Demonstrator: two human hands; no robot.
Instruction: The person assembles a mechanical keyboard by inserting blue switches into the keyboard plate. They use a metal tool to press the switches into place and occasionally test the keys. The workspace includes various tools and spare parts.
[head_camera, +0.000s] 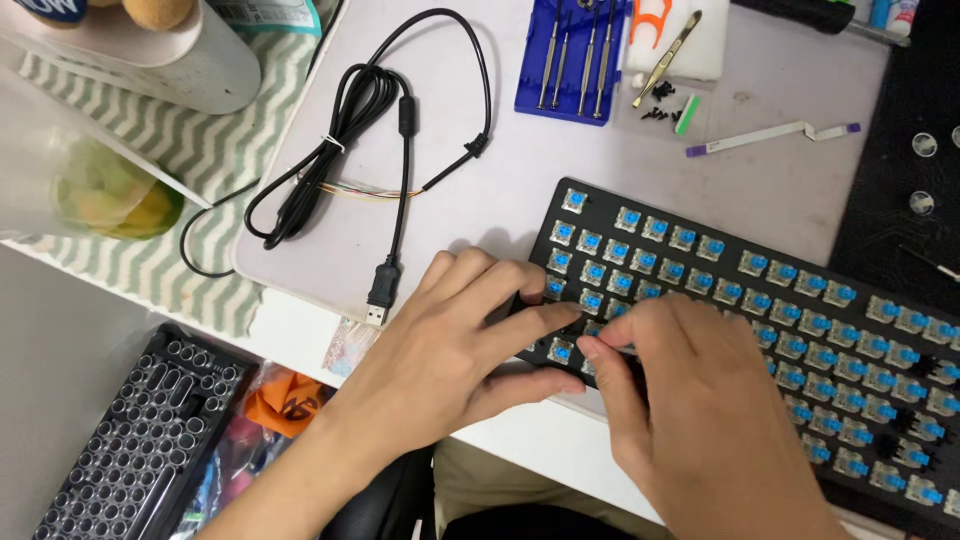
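Reaching in from bottom left, the left hand (455, 335) lies flat, palm down, fingers spread and loosely extended over the near left corner of the keyboard (760, 330); fingertips rest on the board's edge and on the blue switches (590, 243) there, thumb tucked under along the front edge, so it braces rather than grips. Right hand (690, 400) comes in from bottom right, back of hand to the camera, fingers curled down and pinched together on a spot in the lower left switch rows, just beside the left fingertips; whatever is pinched is hidden under the fingers, cannot tell if it holds anything. Keyboard is black, no keycaps, rows of blue switches exposed, sitting tilted on a pale mat (450, 150), running off the right edge. Both hands cover its left end. On the mat behind: a coiled black cable (350, 130) with a USB plug (380, 290) near the left hand, bare wires showing at its other end. Further back a blue screwdriver case (570, 60), tweezers (665, 58), small black screws (657, 105), a white ribbon strip (770, 135) with purple ends. Left of the mat a striped cloth (190, 140), a clear cup (90, 180), a white container (150, 50). Bottom left, below the desk edge, a black tray (140, 440) of round keycaps and an orange bag (285, 400).
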